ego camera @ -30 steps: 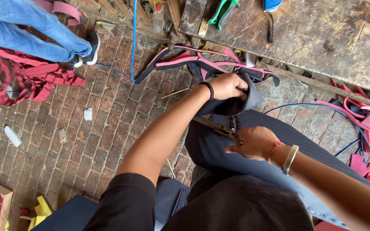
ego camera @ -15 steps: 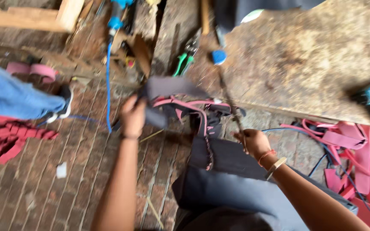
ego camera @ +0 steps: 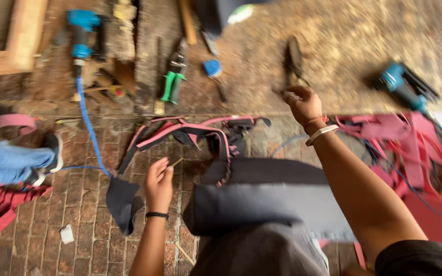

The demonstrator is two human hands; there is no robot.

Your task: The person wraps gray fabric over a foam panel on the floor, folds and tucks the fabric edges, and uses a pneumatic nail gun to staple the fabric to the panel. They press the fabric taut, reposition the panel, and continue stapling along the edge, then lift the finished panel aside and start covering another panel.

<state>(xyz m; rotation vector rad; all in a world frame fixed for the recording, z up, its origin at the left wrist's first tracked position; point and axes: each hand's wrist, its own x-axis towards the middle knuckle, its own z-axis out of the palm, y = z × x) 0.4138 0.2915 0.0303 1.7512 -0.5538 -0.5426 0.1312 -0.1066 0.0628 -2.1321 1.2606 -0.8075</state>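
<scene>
The right hand point(ego camera: 303, 102) has risen to the far workbench point(ego camera: 364, 36), fingers curled around dark pliers point(ego camera: 293, 59); the left hand point(ego camera: 158, 180) has dropped near, pinching dark cloth point(ego camera: 121, 202).

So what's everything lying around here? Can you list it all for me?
Grey fabric piece with pink trim: one, grey and pink, on the person's lap.
Dark grey fabric scrap: one, on the brick floor by the left hand.
Green-handled pliers: one, on the worn wooden bench.
Blue power tool with blue hose: one, upper left.
Teal power tool: one, on the bench at right.
Pink strap offcuts: a heap, at right.
Another person's leg in blue jeans: one, far left.
Dark hand tool: one, blurred, just above the right hand.
Left hand: beside the scrap.
Right hand: raised at the bench edge.
</scene>
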